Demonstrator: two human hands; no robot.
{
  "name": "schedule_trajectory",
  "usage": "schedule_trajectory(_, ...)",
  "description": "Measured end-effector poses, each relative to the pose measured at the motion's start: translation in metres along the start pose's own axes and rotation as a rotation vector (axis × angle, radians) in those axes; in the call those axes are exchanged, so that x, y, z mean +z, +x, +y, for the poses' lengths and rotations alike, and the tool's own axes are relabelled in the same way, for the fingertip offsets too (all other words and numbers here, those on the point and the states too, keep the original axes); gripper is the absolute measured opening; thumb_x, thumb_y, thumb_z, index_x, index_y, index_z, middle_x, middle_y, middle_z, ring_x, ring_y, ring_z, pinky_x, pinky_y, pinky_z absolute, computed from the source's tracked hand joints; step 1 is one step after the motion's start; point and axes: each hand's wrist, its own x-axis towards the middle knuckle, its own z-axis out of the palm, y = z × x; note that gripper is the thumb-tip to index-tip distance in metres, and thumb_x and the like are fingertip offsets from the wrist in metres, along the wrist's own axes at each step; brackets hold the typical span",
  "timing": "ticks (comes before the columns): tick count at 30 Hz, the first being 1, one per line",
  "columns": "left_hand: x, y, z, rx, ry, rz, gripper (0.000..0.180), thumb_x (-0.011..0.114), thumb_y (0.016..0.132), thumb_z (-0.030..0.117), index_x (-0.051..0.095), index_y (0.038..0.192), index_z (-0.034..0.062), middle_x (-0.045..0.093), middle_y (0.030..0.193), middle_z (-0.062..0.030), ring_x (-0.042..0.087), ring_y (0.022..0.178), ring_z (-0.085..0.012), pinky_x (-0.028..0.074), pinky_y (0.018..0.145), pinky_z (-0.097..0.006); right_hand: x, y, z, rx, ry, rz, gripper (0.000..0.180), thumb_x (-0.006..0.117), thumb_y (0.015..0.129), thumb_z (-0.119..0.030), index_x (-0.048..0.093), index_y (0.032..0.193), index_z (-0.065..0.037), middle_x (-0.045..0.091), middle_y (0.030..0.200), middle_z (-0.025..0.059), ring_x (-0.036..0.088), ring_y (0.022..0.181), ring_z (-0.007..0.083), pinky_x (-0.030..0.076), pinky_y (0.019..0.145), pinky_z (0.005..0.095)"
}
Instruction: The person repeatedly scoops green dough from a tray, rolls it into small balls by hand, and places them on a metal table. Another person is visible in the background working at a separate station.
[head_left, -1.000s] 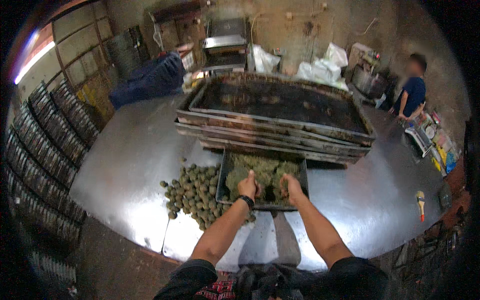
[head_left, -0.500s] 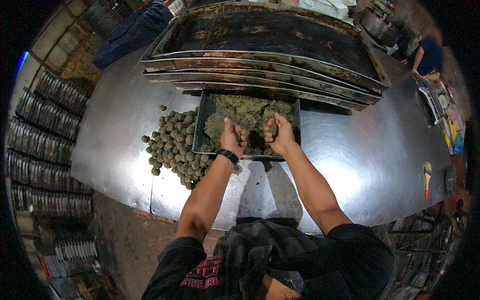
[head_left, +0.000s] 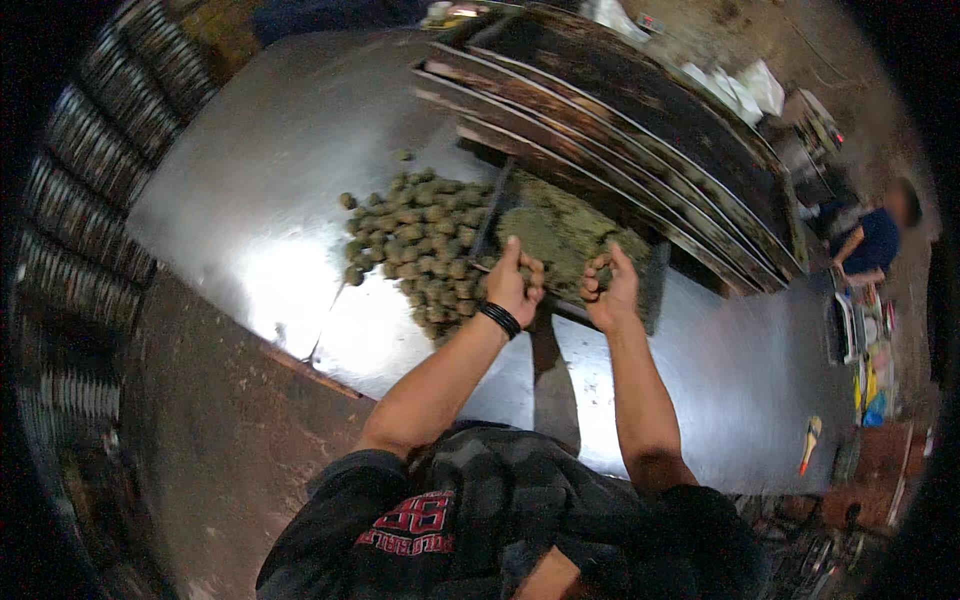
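A dark rectangular tray holds a crumbly greenish mixture. Over its near edge, my left hand, with black bands at the wrist, has its fingers curled in; whatever they may hold is hidden. My right hand faces it a short way off, fingers bent around a small dark-green lump of the mixture, partly visible between thumb and fingers. Left of the tray, many round greenish-brown balls lie heaped on the metal table, close to my left wrist.
Behind the tray rises a stack of large, stained metal trays. A brush lies at the table's right. Beyond that side, a person in dark clothes is near assorted items. Racks of thin trays stand at left.
The view has turned, so the table and trays appear tilted and shifted to the right. Both hands stay curled, facing each other by the tray's near edge.
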Motion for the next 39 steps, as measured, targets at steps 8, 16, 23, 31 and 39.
schedule_trajectory(8,-0.085,-0.069,0.103,0.103,0.256,-0.006,0.04,0.048,0.088,0.046,0.041,0.07,0.0115,0.046,0.058,-0.0018,0.04,0.044,-0.0107,0.027,0.037,-0.022,0.089,-0.01,0.081,0.039,-0.151,-0.014,0.029,0.063,0.08,-0.037,0.052,0.088,-0.012,0.054,0.079,0.0024,0.046,0.058,0.0093,0.029,0.041,0.0218)
schedule_trajectory(16,-0.171,-0.084,0.165,0.602,0.874,0.241,0.046,0.052,0.088,0.037,0.048,0.056,0.0042,0.047,0.049,0.0,0.041,0.043,-0.0071,0.033,0.041,-0.024,0.166,-0.006,0.194,-0.222,-1.307,-0.289,0.047,0.066,0.072,-0.046,0.063,0.062,0.0,0.057,0.055,0.0098,0.055,0.054,0.0164,0.044,0.054,0.0322)
schedule_trajectory(23,-0.166,-0.043,0.195,0.663,1.258,0.045,0.058,0.032,0.091,0.049,0.044,0.118,-0.0018,0.047,0.116,-0.0208,0.046,0.107,-0.0326,0.035,0.091,-0.039,0.176,-0.005,0.184,-0.434,-1.272,-0.436,0.037,0.059,0.083,-0.029,0.057,0.109,-0.004,0.058,0.102,0.0135,0.059,0.087,0.0183,0.048,0.069,0.0317)
schedule_trajectory(31,-0.157,-0.049,0.166,0.744,1.639,0.012,0.058,0.051,0.086,0.039,0.037,0.125,-0.0021,0.028,0.133,-0.0222,0.031,0.122,-0.0344,0.029,0.098,-0.043,0.055,-0.001,0.084,-0.512,-1.059,-0.133,0.022,0.061,0.081,-0.018,0.063,0.099,-0.006,0.062,0.093,0.0107,0.061,0.08,0.0179,0.049,0.071,0.0309)
schedule_trajectory(39,-0.15,-0.051,0.103,1.137,1.948,0.121,0.056,0.049,0.086,0.038,0.039,0.125,-0.0012,0.027,0.137,-0.0201,0.013,0.13,-0.0401,0.015,0.102,-0.054,-0.09,0.04,-0.067,-0.483,-1.851,0.096,0.043,0.068,0.071,-0.017,0.057,0.11,-0.003,0.057,0.11,0.0172,0.056,0.1,0.0305,0.045,0.084,0.0371)
